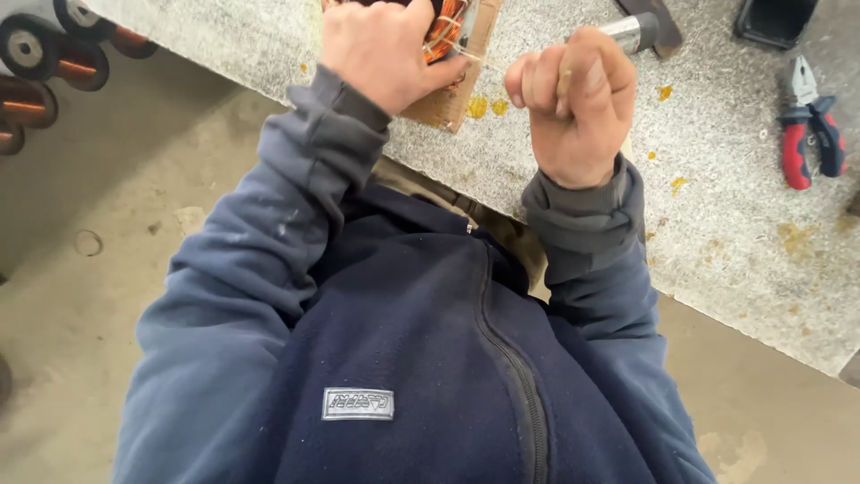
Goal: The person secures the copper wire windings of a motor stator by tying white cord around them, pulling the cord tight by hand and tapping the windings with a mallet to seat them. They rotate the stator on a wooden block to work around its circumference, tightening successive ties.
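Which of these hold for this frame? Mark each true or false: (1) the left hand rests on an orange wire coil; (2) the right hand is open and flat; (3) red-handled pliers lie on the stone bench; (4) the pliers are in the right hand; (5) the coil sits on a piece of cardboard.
1. True: the left hand presses on the orange wire coil.
2. False: the right hand is closed in a fist, raised over the stone bench.
3. True: the red-handled pliers lie at the bench's right side.
4. False: they lie apart from both hands.
5. True: cardboard shows under the coil.
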